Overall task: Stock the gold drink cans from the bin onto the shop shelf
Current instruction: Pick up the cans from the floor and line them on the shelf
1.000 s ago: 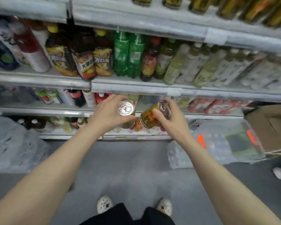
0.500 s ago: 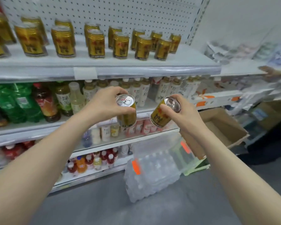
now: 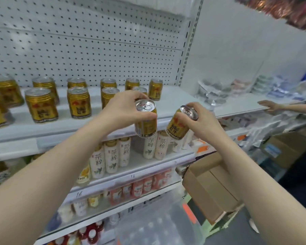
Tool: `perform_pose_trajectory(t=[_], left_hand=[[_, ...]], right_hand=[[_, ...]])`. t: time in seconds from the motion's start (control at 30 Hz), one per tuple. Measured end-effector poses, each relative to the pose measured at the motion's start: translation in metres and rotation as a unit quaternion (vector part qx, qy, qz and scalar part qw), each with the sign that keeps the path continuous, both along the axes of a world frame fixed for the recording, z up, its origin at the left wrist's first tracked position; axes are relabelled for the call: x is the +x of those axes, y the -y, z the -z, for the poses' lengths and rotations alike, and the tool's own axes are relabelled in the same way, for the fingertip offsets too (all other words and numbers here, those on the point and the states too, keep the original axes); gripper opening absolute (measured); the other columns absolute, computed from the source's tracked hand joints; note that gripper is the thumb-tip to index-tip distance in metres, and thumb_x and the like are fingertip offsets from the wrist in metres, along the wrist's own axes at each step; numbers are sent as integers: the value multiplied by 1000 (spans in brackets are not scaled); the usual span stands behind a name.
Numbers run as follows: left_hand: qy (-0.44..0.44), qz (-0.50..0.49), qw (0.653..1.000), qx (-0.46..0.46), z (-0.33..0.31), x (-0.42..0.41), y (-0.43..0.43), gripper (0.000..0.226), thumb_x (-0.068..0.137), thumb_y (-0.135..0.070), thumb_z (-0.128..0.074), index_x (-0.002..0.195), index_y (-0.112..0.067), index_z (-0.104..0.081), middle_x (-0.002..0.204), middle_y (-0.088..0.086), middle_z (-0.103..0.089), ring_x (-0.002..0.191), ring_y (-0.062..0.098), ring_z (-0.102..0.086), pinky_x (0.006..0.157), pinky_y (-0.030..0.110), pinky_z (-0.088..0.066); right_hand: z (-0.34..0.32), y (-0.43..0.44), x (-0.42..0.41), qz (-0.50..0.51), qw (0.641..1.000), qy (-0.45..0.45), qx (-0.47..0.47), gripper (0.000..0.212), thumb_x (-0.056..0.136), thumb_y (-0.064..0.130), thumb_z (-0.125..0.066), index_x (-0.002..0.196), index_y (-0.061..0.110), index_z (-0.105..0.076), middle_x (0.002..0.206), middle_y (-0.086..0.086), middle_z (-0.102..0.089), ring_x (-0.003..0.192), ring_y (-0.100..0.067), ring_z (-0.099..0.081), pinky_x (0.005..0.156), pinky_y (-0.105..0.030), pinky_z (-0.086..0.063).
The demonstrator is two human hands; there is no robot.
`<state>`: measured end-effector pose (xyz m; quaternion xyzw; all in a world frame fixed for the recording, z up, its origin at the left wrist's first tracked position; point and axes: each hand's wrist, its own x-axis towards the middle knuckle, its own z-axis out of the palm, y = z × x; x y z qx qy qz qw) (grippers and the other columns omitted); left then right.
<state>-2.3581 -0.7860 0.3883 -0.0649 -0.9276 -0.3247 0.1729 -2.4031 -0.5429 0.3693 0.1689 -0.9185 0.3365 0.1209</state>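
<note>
We take the slotted upright (image 3: 189, 41) as our mark. Left of it we see a white pegboard panel (image 3: 87, 41); right of it, plain white wall (image 3: 237, 46). At its foot runs the white shop shelf (image 3: 177, 101); below that, lower tiers (image 3: 140, 172); down to its right, an open cardboard box (image 3: 210, 188) beside dark grey floor (image 3: 233, 237).

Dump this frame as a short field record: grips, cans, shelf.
left grip: holds upright can by its top, in front of shelf edge
right grip: holds tilted can by its top
top shelf: stocked gold cans in rows at left, bare at right
other: second person's hand at next shelf's edge; cardboard box lower right
</note>
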Motion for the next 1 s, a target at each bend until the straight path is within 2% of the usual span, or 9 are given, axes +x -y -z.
perform_pose_trajectory(t=[0.13, 0.23, 0.43, 0.53, 0.6, 0.73, 0.8, 0.9, 1.0], left_hand=[[9, 1, 1000, -12, -3, -39, -18, 58, 66, -56, -75, 114, -27, -63, 108, -12, -63, 97, 7, -58, 84, 31, -51], [13, -14, 999, -26, -4, -63, -31, 57, 66, -58, -74, 113, -28, -64, 108, -13, -63, 98, 6, -57, 85, 31, -51], [14, -82, 996, -14, -7, -95, -56, 54, 68, -55, -75, 113, -30, -63, 108, -16, -62, 99, 4, -56, 86, 31, -51], [22, -113, 993, -19, -9, -110, -67, 52, 68, -55, -74, 113, -29, -63, 108, -13, -64, 99, 6, -57, 86, 34, -51], [27, -132, 991, -28, -9, -119, -73, 55, 68, -56, -74, 114, -29, -63, 109, -12, -64, 99, 8, -58, 87, 34, -51], [30, -163, 985, -44, -7, -134, -82, 58, 68, -60, -72, 116, -28, -63, 111, -10, -65, 102, 10, -57, 90, 38, -50], [32, -172, 983, -47, -7, -142, -86, 56, 68, -59, -72, 114, -29, -63, 110, -10, -65, 100, 9, -58, 88, 38, -51], [37, -183, 981, -58, -5, -157, -88, 55, 68, -59, -72, 113, -28, -64, 108, -10, -65, 94, 7, -58, 80, 30, -50], [44, -190, 976, -96, -2, -175, -90, 68, 67, -65, -67, 122, -25, -61, 115, -7, -63, 103, 12, -56, 80, 28, -45]], right_hand=[[-12, -6, -62, 1, 1000, -10, -5, 57, 86, 55, -60, 129, 19, -53, 119, 0, -59, 98, -12, -54, 77, -24, -40], [-21, -4, -119, 4, 998, -35, 43, 61, 88, 53, -59, 135, 15, -50, 129, -7, -48, 104, -13, -47, 84, -22, -32], [-16, 11, -229, -41, 991, -19, 127, 56, 90, 43, -59, 135, 12, -49, 130, -14, -45, 117, -32, -50, 95, -36, -41], [-9, 14, -267, -71, 983, -23, 168, 37, 91, 39, -57, 114, 10, -56, 112, -13, -53, 103, -32, -53, 75, -32, -38], [-7, 15, -283, -82, 981, -19, 173, 28, 92, 37, -55, 102, 11, -55, 101, -11, -54, 98, -32, -53, 70, -31, -33], [-7, 21, -301, -111, 975, -36, 189, 30, 97, 27, -50, 121, 9, -57, 121, -14, -58, 110, -32, -52, 84, -36, -43], [-7, 21, -304, -124, 973, -56, 187, 34, 100, 23, -46, 128, 7, -54, 129, -15, -55, 116, -33, -51, 93, -39, -42], [-4, 18, -310, -140, 969, -83, 186, 35, 101, 22, -41, 132, 10, -51, 132, -11, -53, 117, -32, -50, 89, -34, -40], [4, 17, -314, -150, 963, -108, 197, 38, 99, 14, -44, 137, 11, -47, 138, -11, -47, 127, -31, -41, 99, -32, -33]])
